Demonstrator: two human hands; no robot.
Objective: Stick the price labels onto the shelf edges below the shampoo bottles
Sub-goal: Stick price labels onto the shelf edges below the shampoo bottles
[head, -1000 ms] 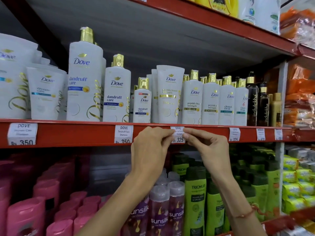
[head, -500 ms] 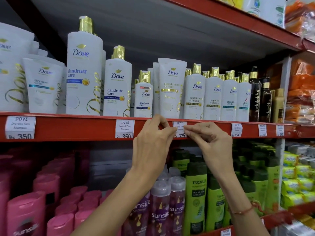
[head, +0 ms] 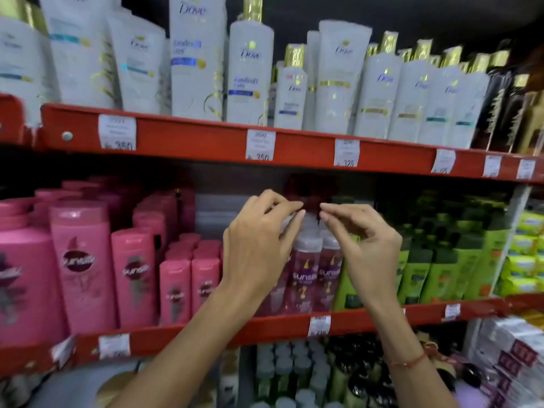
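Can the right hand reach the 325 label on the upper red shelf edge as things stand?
Probably yes. The right hand hangs in front of the Sunsilk bottles, just below the 325 label. Nothing lies between them; the shelf edge faces outward, unobstructed.

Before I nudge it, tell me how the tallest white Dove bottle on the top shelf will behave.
The tallest white Dove bottle is tall and narrow, so it would probably tip rather than slide. Its plastic looks smooth, so likely slippery. Bottles stand close on both sides and might get knocked.

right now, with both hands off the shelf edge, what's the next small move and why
Probably peel the next label: the 325 label sits flat on the red shelf edge, and the left hand and right hand meet fingertip to fingertip below it, seemingly pinching something small.
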